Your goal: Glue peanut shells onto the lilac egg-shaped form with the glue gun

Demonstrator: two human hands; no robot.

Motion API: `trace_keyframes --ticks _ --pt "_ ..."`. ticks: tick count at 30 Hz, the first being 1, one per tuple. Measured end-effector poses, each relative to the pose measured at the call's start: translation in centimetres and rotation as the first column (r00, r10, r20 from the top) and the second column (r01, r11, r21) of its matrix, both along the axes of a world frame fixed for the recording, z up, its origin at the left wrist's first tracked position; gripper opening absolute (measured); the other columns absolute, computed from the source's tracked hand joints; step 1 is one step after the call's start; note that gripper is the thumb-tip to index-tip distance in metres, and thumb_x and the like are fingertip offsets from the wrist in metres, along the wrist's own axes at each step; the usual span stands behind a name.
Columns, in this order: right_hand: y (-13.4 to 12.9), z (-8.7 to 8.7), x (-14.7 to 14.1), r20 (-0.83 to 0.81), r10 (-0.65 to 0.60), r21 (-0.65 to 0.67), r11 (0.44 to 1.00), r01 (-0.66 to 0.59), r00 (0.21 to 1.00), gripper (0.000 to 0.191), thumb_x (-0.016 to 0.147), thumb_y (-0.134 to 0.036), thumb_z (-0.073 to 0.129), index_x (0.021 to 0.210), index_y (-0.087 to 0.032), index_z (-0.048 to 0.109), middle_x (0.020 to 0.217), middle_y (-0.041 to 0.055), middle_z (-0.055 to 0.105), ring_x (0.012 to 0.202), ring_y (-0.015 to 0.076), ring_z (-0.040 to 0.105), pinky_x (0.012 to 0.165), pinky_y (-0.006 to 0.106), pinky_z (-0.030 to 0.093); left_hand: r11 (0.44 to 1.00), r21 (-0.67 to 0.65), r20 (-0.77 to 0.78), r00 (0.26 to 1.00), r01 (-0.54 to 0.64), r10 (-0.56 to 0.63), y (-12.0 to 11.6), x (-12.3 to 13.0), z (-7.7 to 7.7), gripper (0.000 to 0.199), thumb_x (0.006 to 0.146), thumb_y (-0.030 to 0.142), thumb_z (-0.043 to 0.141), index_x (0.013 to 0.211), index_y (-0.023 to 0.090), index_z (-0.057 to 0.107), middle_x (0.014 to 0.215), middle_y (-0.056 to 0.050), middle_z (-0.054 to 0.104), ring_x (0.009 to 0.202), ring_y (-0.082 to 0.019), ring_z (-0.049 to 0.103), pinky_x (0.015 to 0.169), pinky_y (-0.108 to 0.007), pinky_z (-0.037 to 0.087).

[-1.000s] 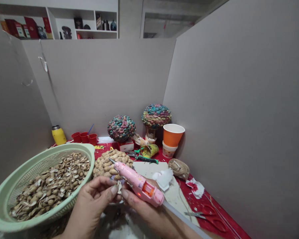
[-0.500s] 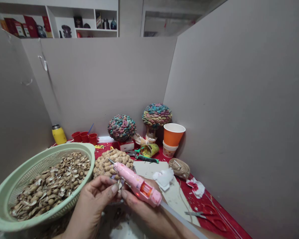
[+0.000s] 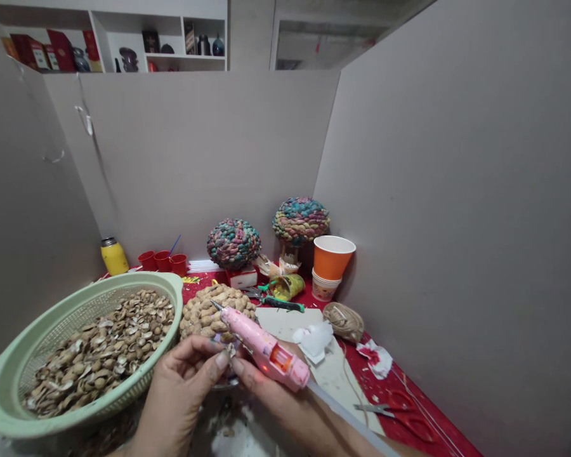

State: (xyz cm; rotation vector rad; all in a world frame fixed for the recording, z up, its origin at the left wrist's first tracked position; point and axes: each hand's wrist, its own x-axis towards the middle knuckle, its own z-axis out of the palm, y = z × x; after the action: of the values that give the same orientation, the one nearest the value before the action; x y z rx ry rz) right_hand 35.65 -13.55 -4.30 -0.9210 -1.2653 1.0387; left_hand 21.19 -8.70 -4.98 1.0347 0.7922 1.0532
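My left hand [image 3: 181,381] pinches a small piece of peanut shell [image 3: 231,350] between thumb and finger. My right hand [image 3: 271,387] holds a pink glue gun [image 3: 261,346], its metal tip pointing up and left, and its thumb meets the same shell piece. A small red light glows on the gun, and a glue stick trails from its rear. Just behind the hands sits a dome covered in peanut shells [image 3: 204,311], partly hidden by the gun. To the left, a green basket [image 3: 177,298] holds many loose shells.
Two coloured shell domes [image 3: 233,244] stand at the back beside an orange cup [image 3: 333,259]. Pliers [image 3: 283,304], twine [image 3: 343,321], white tissue [image 3: 314,341] and red scissors [image 3: 409,416] lie to the right. Red cups [image 3: 162,261] and a yellow jar [image 3: 114,256] stand back left. Grey panels enclose the table.
The view has shifted very slightly. Both hands keep nearly the same pose, with the shell piece turned a little between their fingertips.
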Motion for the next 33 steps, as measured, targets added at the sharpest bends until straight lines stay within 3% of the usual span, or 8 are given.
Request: trace_keyframes --ticks 9,14,18,21,24,28,30,33 --pt "0.2 -1.3 0.4 0.016 -0.025 -0.137 0.990 0.027 1.000 0.034 0.085 -0.049 0.065 0.080 -0.015 0.061 0.072 -0.0002 0.054 0.066 0.0136 0.048 0.061 0.027 0.043 1.000 0.014 0.029 0.999 -0.018 0.018 -0.2 0.2 -0.1 0.026 0.059 0.031 0.089 0.070 0.017 0.070 0.069 0.001 0.073 0.065 -0.011 0.065 0.064 -0.017 0.053" --pt "-0.3 -1.1 0.7 0.015 -0.095 -0.133 0.986 0.096 0.995 0.035 0.084 -0.051 0.064 0.077 -0.017 0.061 0.069 0.0009 0.056 0.065 0.0162 0.051 0.064 0.030 0.046 0.998 -0.011 0.086 0.994 -0.060 0.061 0.7 -0.2 0.7 0.027 0.059 0.029 0.088 0.074 0.017 0.069 0.069 0.002 0.072 0.062 -0.011 0.065 0.062 -0.018 0.054" --pt "-0.7 0.6 1.5 0.044 -0.259 -0.057 0.964 0.261 0.965 0.035 0.085 -0.050 0.064 0.071 -0.018 0.062 0.067 0.0002 0.057 0.062 0.0150 0.049 0.063 0.028 0.045 0.973 0.114 0.096 0.977 -0.203 0.193 1.9 -1.1 2.0 0.028 0.060 0.031 0.088 0.078 0.019 0.070 0.070 0.003 0.072 0.063 -0.010 0.065 0.062 -0.016 0.055" --pt "-0.4 1.3 2.5 0.081 -0.337 -0.058 0.938 0.342 0.938 0.038 0.083 -0.051 0.064 0.065 -0.018 0.060 0.062 -0.0012 0.054 0.055 0.0124 0.044 0.055 0.025 0.042 0.917 0.307 0.023 0.965 -0.255 0.261 2.5 -1.7 2.5 0.020 0.066 0.030 0.084 0.079 0.021 0.072 0.073 0.003 0.073 0.065 -0.010 0.067 0.063 -0.015 0.056" --pt "0.5 1.2 3.3 0.105 -0.411 -0.058 0.907 0.418 0.906 0.034 0.083 -0.049 0.066 0.068 -0.018 0.062 0.063 -0.0009 0.055 0.058 0.0132 0.047 0.057 0.025 0.042 0.773 0.584 -0.097 0.924 -0.248 0.370 2.8 -2.1 2.2 0.010 0.072 0.024 0.078 0.081 0.023 0.073 0.078 0.003 0.074 0.070 -0.011 0.069 0.065 -0.016 0.057" --pt "2.0 0.6 3.9 0.099 -0.430 -0.019 0.901 0.433 0.898 0.030 0.083 -0.047 0.063 0.085 -0.018 0.067 0.074 0.0016 0.062 0.068 0.0172 0.055 0.066 0.029 0.045 0.395 0.915 -0.137 0.858 -0.083 0.496 3.3 -2.7 1.1 0.018 0.077 0.011 0.071 0.089 0.024 0.069 0.086 0.003 0.074 0.082 -0.013 0.069 0.085 -0.024 0.055" --pt "2.6 0.3 4.1 0.110 -0.480 -0.035 0.873 0.486 0.870 0.031 0.081 -0.048 0.061 0.073 -0.018 0.064 0.067 0.0008 0.060 0.063 0.0168 0.054 0.063 0.029 0.044 0.198 0.980 -0.132 0.849 0.032 0.513 3.7 -2.8 0.8 0.025 0.079 0.006 0.068 0.097 0.022 0.066 0.090 0.000 0.073 0.087 -0.014 0.069 0.090 -0.027 0.053" --pt "3.2 -0.1 4.3 0.153 -0.536 -0.060 0.834 0.549 0.830 0.037 0.079 -0.049 0.061 0.056 -0.020 0.054 0.054 -0.0008 0.054 0.055 0.0160 0.050 0.059 0.030 0.042 0.011 0.986 -0.145 0.820 0.168 0.554 4.3 -2.5 1.0 0.026 0.081 0.004 0.064 0.103 0.017 0.061 0.093 -0.005 0.072 0.088 -0.016 0.068 0.089 -0.028 0.053"
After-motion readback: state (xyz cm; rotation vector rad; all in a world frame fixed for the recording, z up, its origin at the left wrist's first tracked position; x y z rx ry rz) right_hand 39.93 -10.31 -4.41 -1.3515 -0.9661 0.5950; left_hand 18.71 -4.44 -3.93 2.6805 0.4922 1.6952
